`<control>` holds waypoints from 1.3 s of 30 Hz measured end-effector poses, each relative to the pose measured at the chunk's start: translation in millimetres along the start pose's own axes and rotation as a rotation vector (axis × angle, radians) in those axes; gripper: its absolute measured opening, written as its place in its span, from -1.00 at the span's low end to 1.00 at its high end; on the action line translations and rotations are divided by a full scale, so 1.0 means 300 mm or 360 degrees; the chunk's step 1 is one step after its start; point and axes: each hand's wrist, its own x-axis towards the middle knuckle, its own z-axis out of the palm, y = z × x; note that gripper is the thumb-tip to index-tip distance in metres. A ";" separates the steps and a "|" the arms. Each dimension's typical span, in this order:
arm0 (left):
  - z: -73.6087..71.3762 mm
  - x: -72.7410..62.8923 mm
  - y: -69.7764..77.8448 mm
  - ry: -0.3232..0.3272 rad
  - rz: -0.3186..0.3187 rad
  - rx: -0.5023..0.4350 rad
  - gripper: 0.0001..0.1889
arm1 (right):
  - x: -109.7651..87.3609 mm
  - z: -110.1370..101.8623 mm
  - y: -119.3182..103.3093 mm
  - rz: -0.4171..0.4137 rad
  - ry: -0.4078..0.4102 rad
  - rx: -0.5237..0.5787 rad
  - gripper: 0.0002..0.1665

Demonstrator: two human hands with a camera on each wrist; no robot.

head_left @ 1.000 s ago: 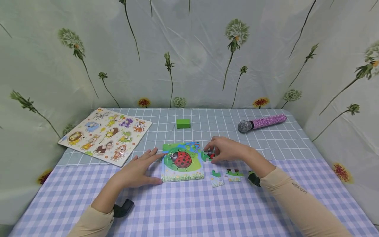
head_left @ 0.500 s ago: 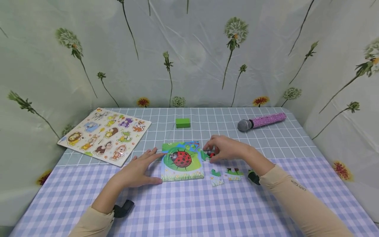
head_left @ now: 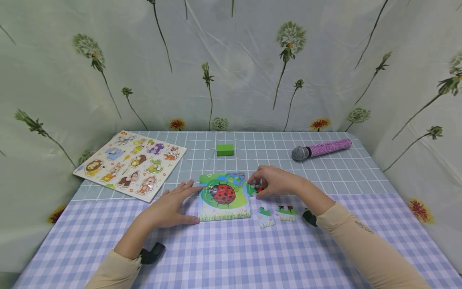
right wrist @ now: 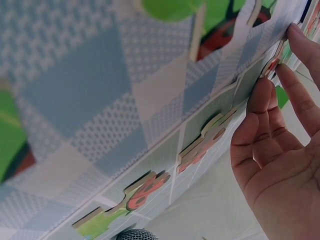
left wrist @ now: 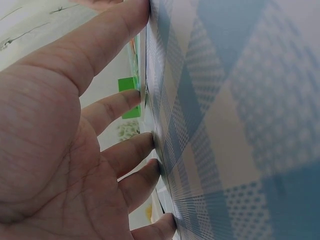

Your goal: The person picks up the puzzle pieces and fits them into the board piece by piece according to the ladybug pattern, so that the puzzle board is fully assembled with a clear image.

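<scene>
A square ladybug picture board [head_left: 223,194] lies flat in the middle of the head view. My left hand [head_left: 169,206] is at its left side, fingers spread, with thumb tip and index fingertip at the board's edge. Just right of the board, my right hand [head_left: 278,180] pinches a green-and-red puzzle piece [head_left: 252,190] between thumb and fingers, low over the cloth and partly hidden by the fingers. Nearer to me lie loose puzzle pieces, a green-and-white one [head_left: 266,218] and one with dark marks [head_left: 287,212]. In the right wrist view, more ladybug pieces [right wrist: 147,192] lie beyond the hand.
An animal puzzle board [head_left: 133,164] lies at the back left. A green block [head_left: 225,150] stands behind the ladybug board, and a microphone with a glittery pink handle [head_left: 323,149] lies at the back right. The table has a checked cloth [head_left: 223,257].
The head view shifts slightly. Both hands and the pieces stay practically where they were, the right hand still on the piece beside the board.
</scene>
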 end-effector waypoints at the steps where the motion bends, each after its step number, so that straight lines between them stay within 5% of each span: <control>1: 0.001 0.000 0.000 0.0000 -0.0001 0.0000 0.02 | 0.001 0.001 0.000 0.0000 -0.0002 0.0002 -0.51; 39: -0.001 -0.003 -0.008 -0.0015 -0.0012 0.0038 -0.01 | 0.028 -0.018 -0.036 -0.0063 0.0028 0.0057 -0.53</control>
